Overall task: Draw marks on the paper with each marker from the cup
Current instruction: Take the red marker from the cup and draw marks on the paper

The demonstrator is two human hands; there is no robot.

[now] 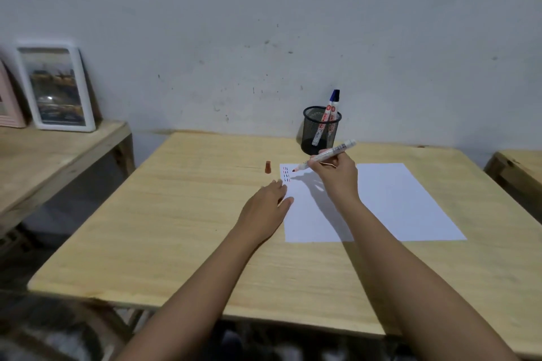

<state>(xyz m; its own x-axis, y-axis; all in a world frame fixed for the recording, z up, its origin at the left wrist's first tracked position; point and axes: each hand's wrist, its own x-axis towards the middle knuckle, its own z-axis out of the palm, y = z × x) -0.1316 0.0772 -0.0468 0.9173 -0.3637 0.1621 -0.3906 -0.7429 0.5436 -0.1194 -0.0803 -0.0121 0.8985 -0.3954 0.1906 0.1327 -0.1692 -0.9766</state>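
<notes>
A white sheet of paper [393, 202] lies on the wooden table, with short red and blue dashes [286, 174] in its far left corner. My right hand [337, 174] grips an uncapped red marker [328, 155], tip just above the paper beside the dashes. My left hand [268, 205] rests flat, fingers apart, on the paper's left edge. The red cap [268, 167] stands on the table left of the paper. A black mesh cup [320, 129] behind the paper holds two capped markers [330, 108], one with a blue cap.
The wooden table [176, 228] stands against a grey wall. A lower wooden shelf [58, 155] at left carries a white picture frame [55, 88] and a pink one. Another wooden surface [519, 164] shows at the right edge.
</notes>
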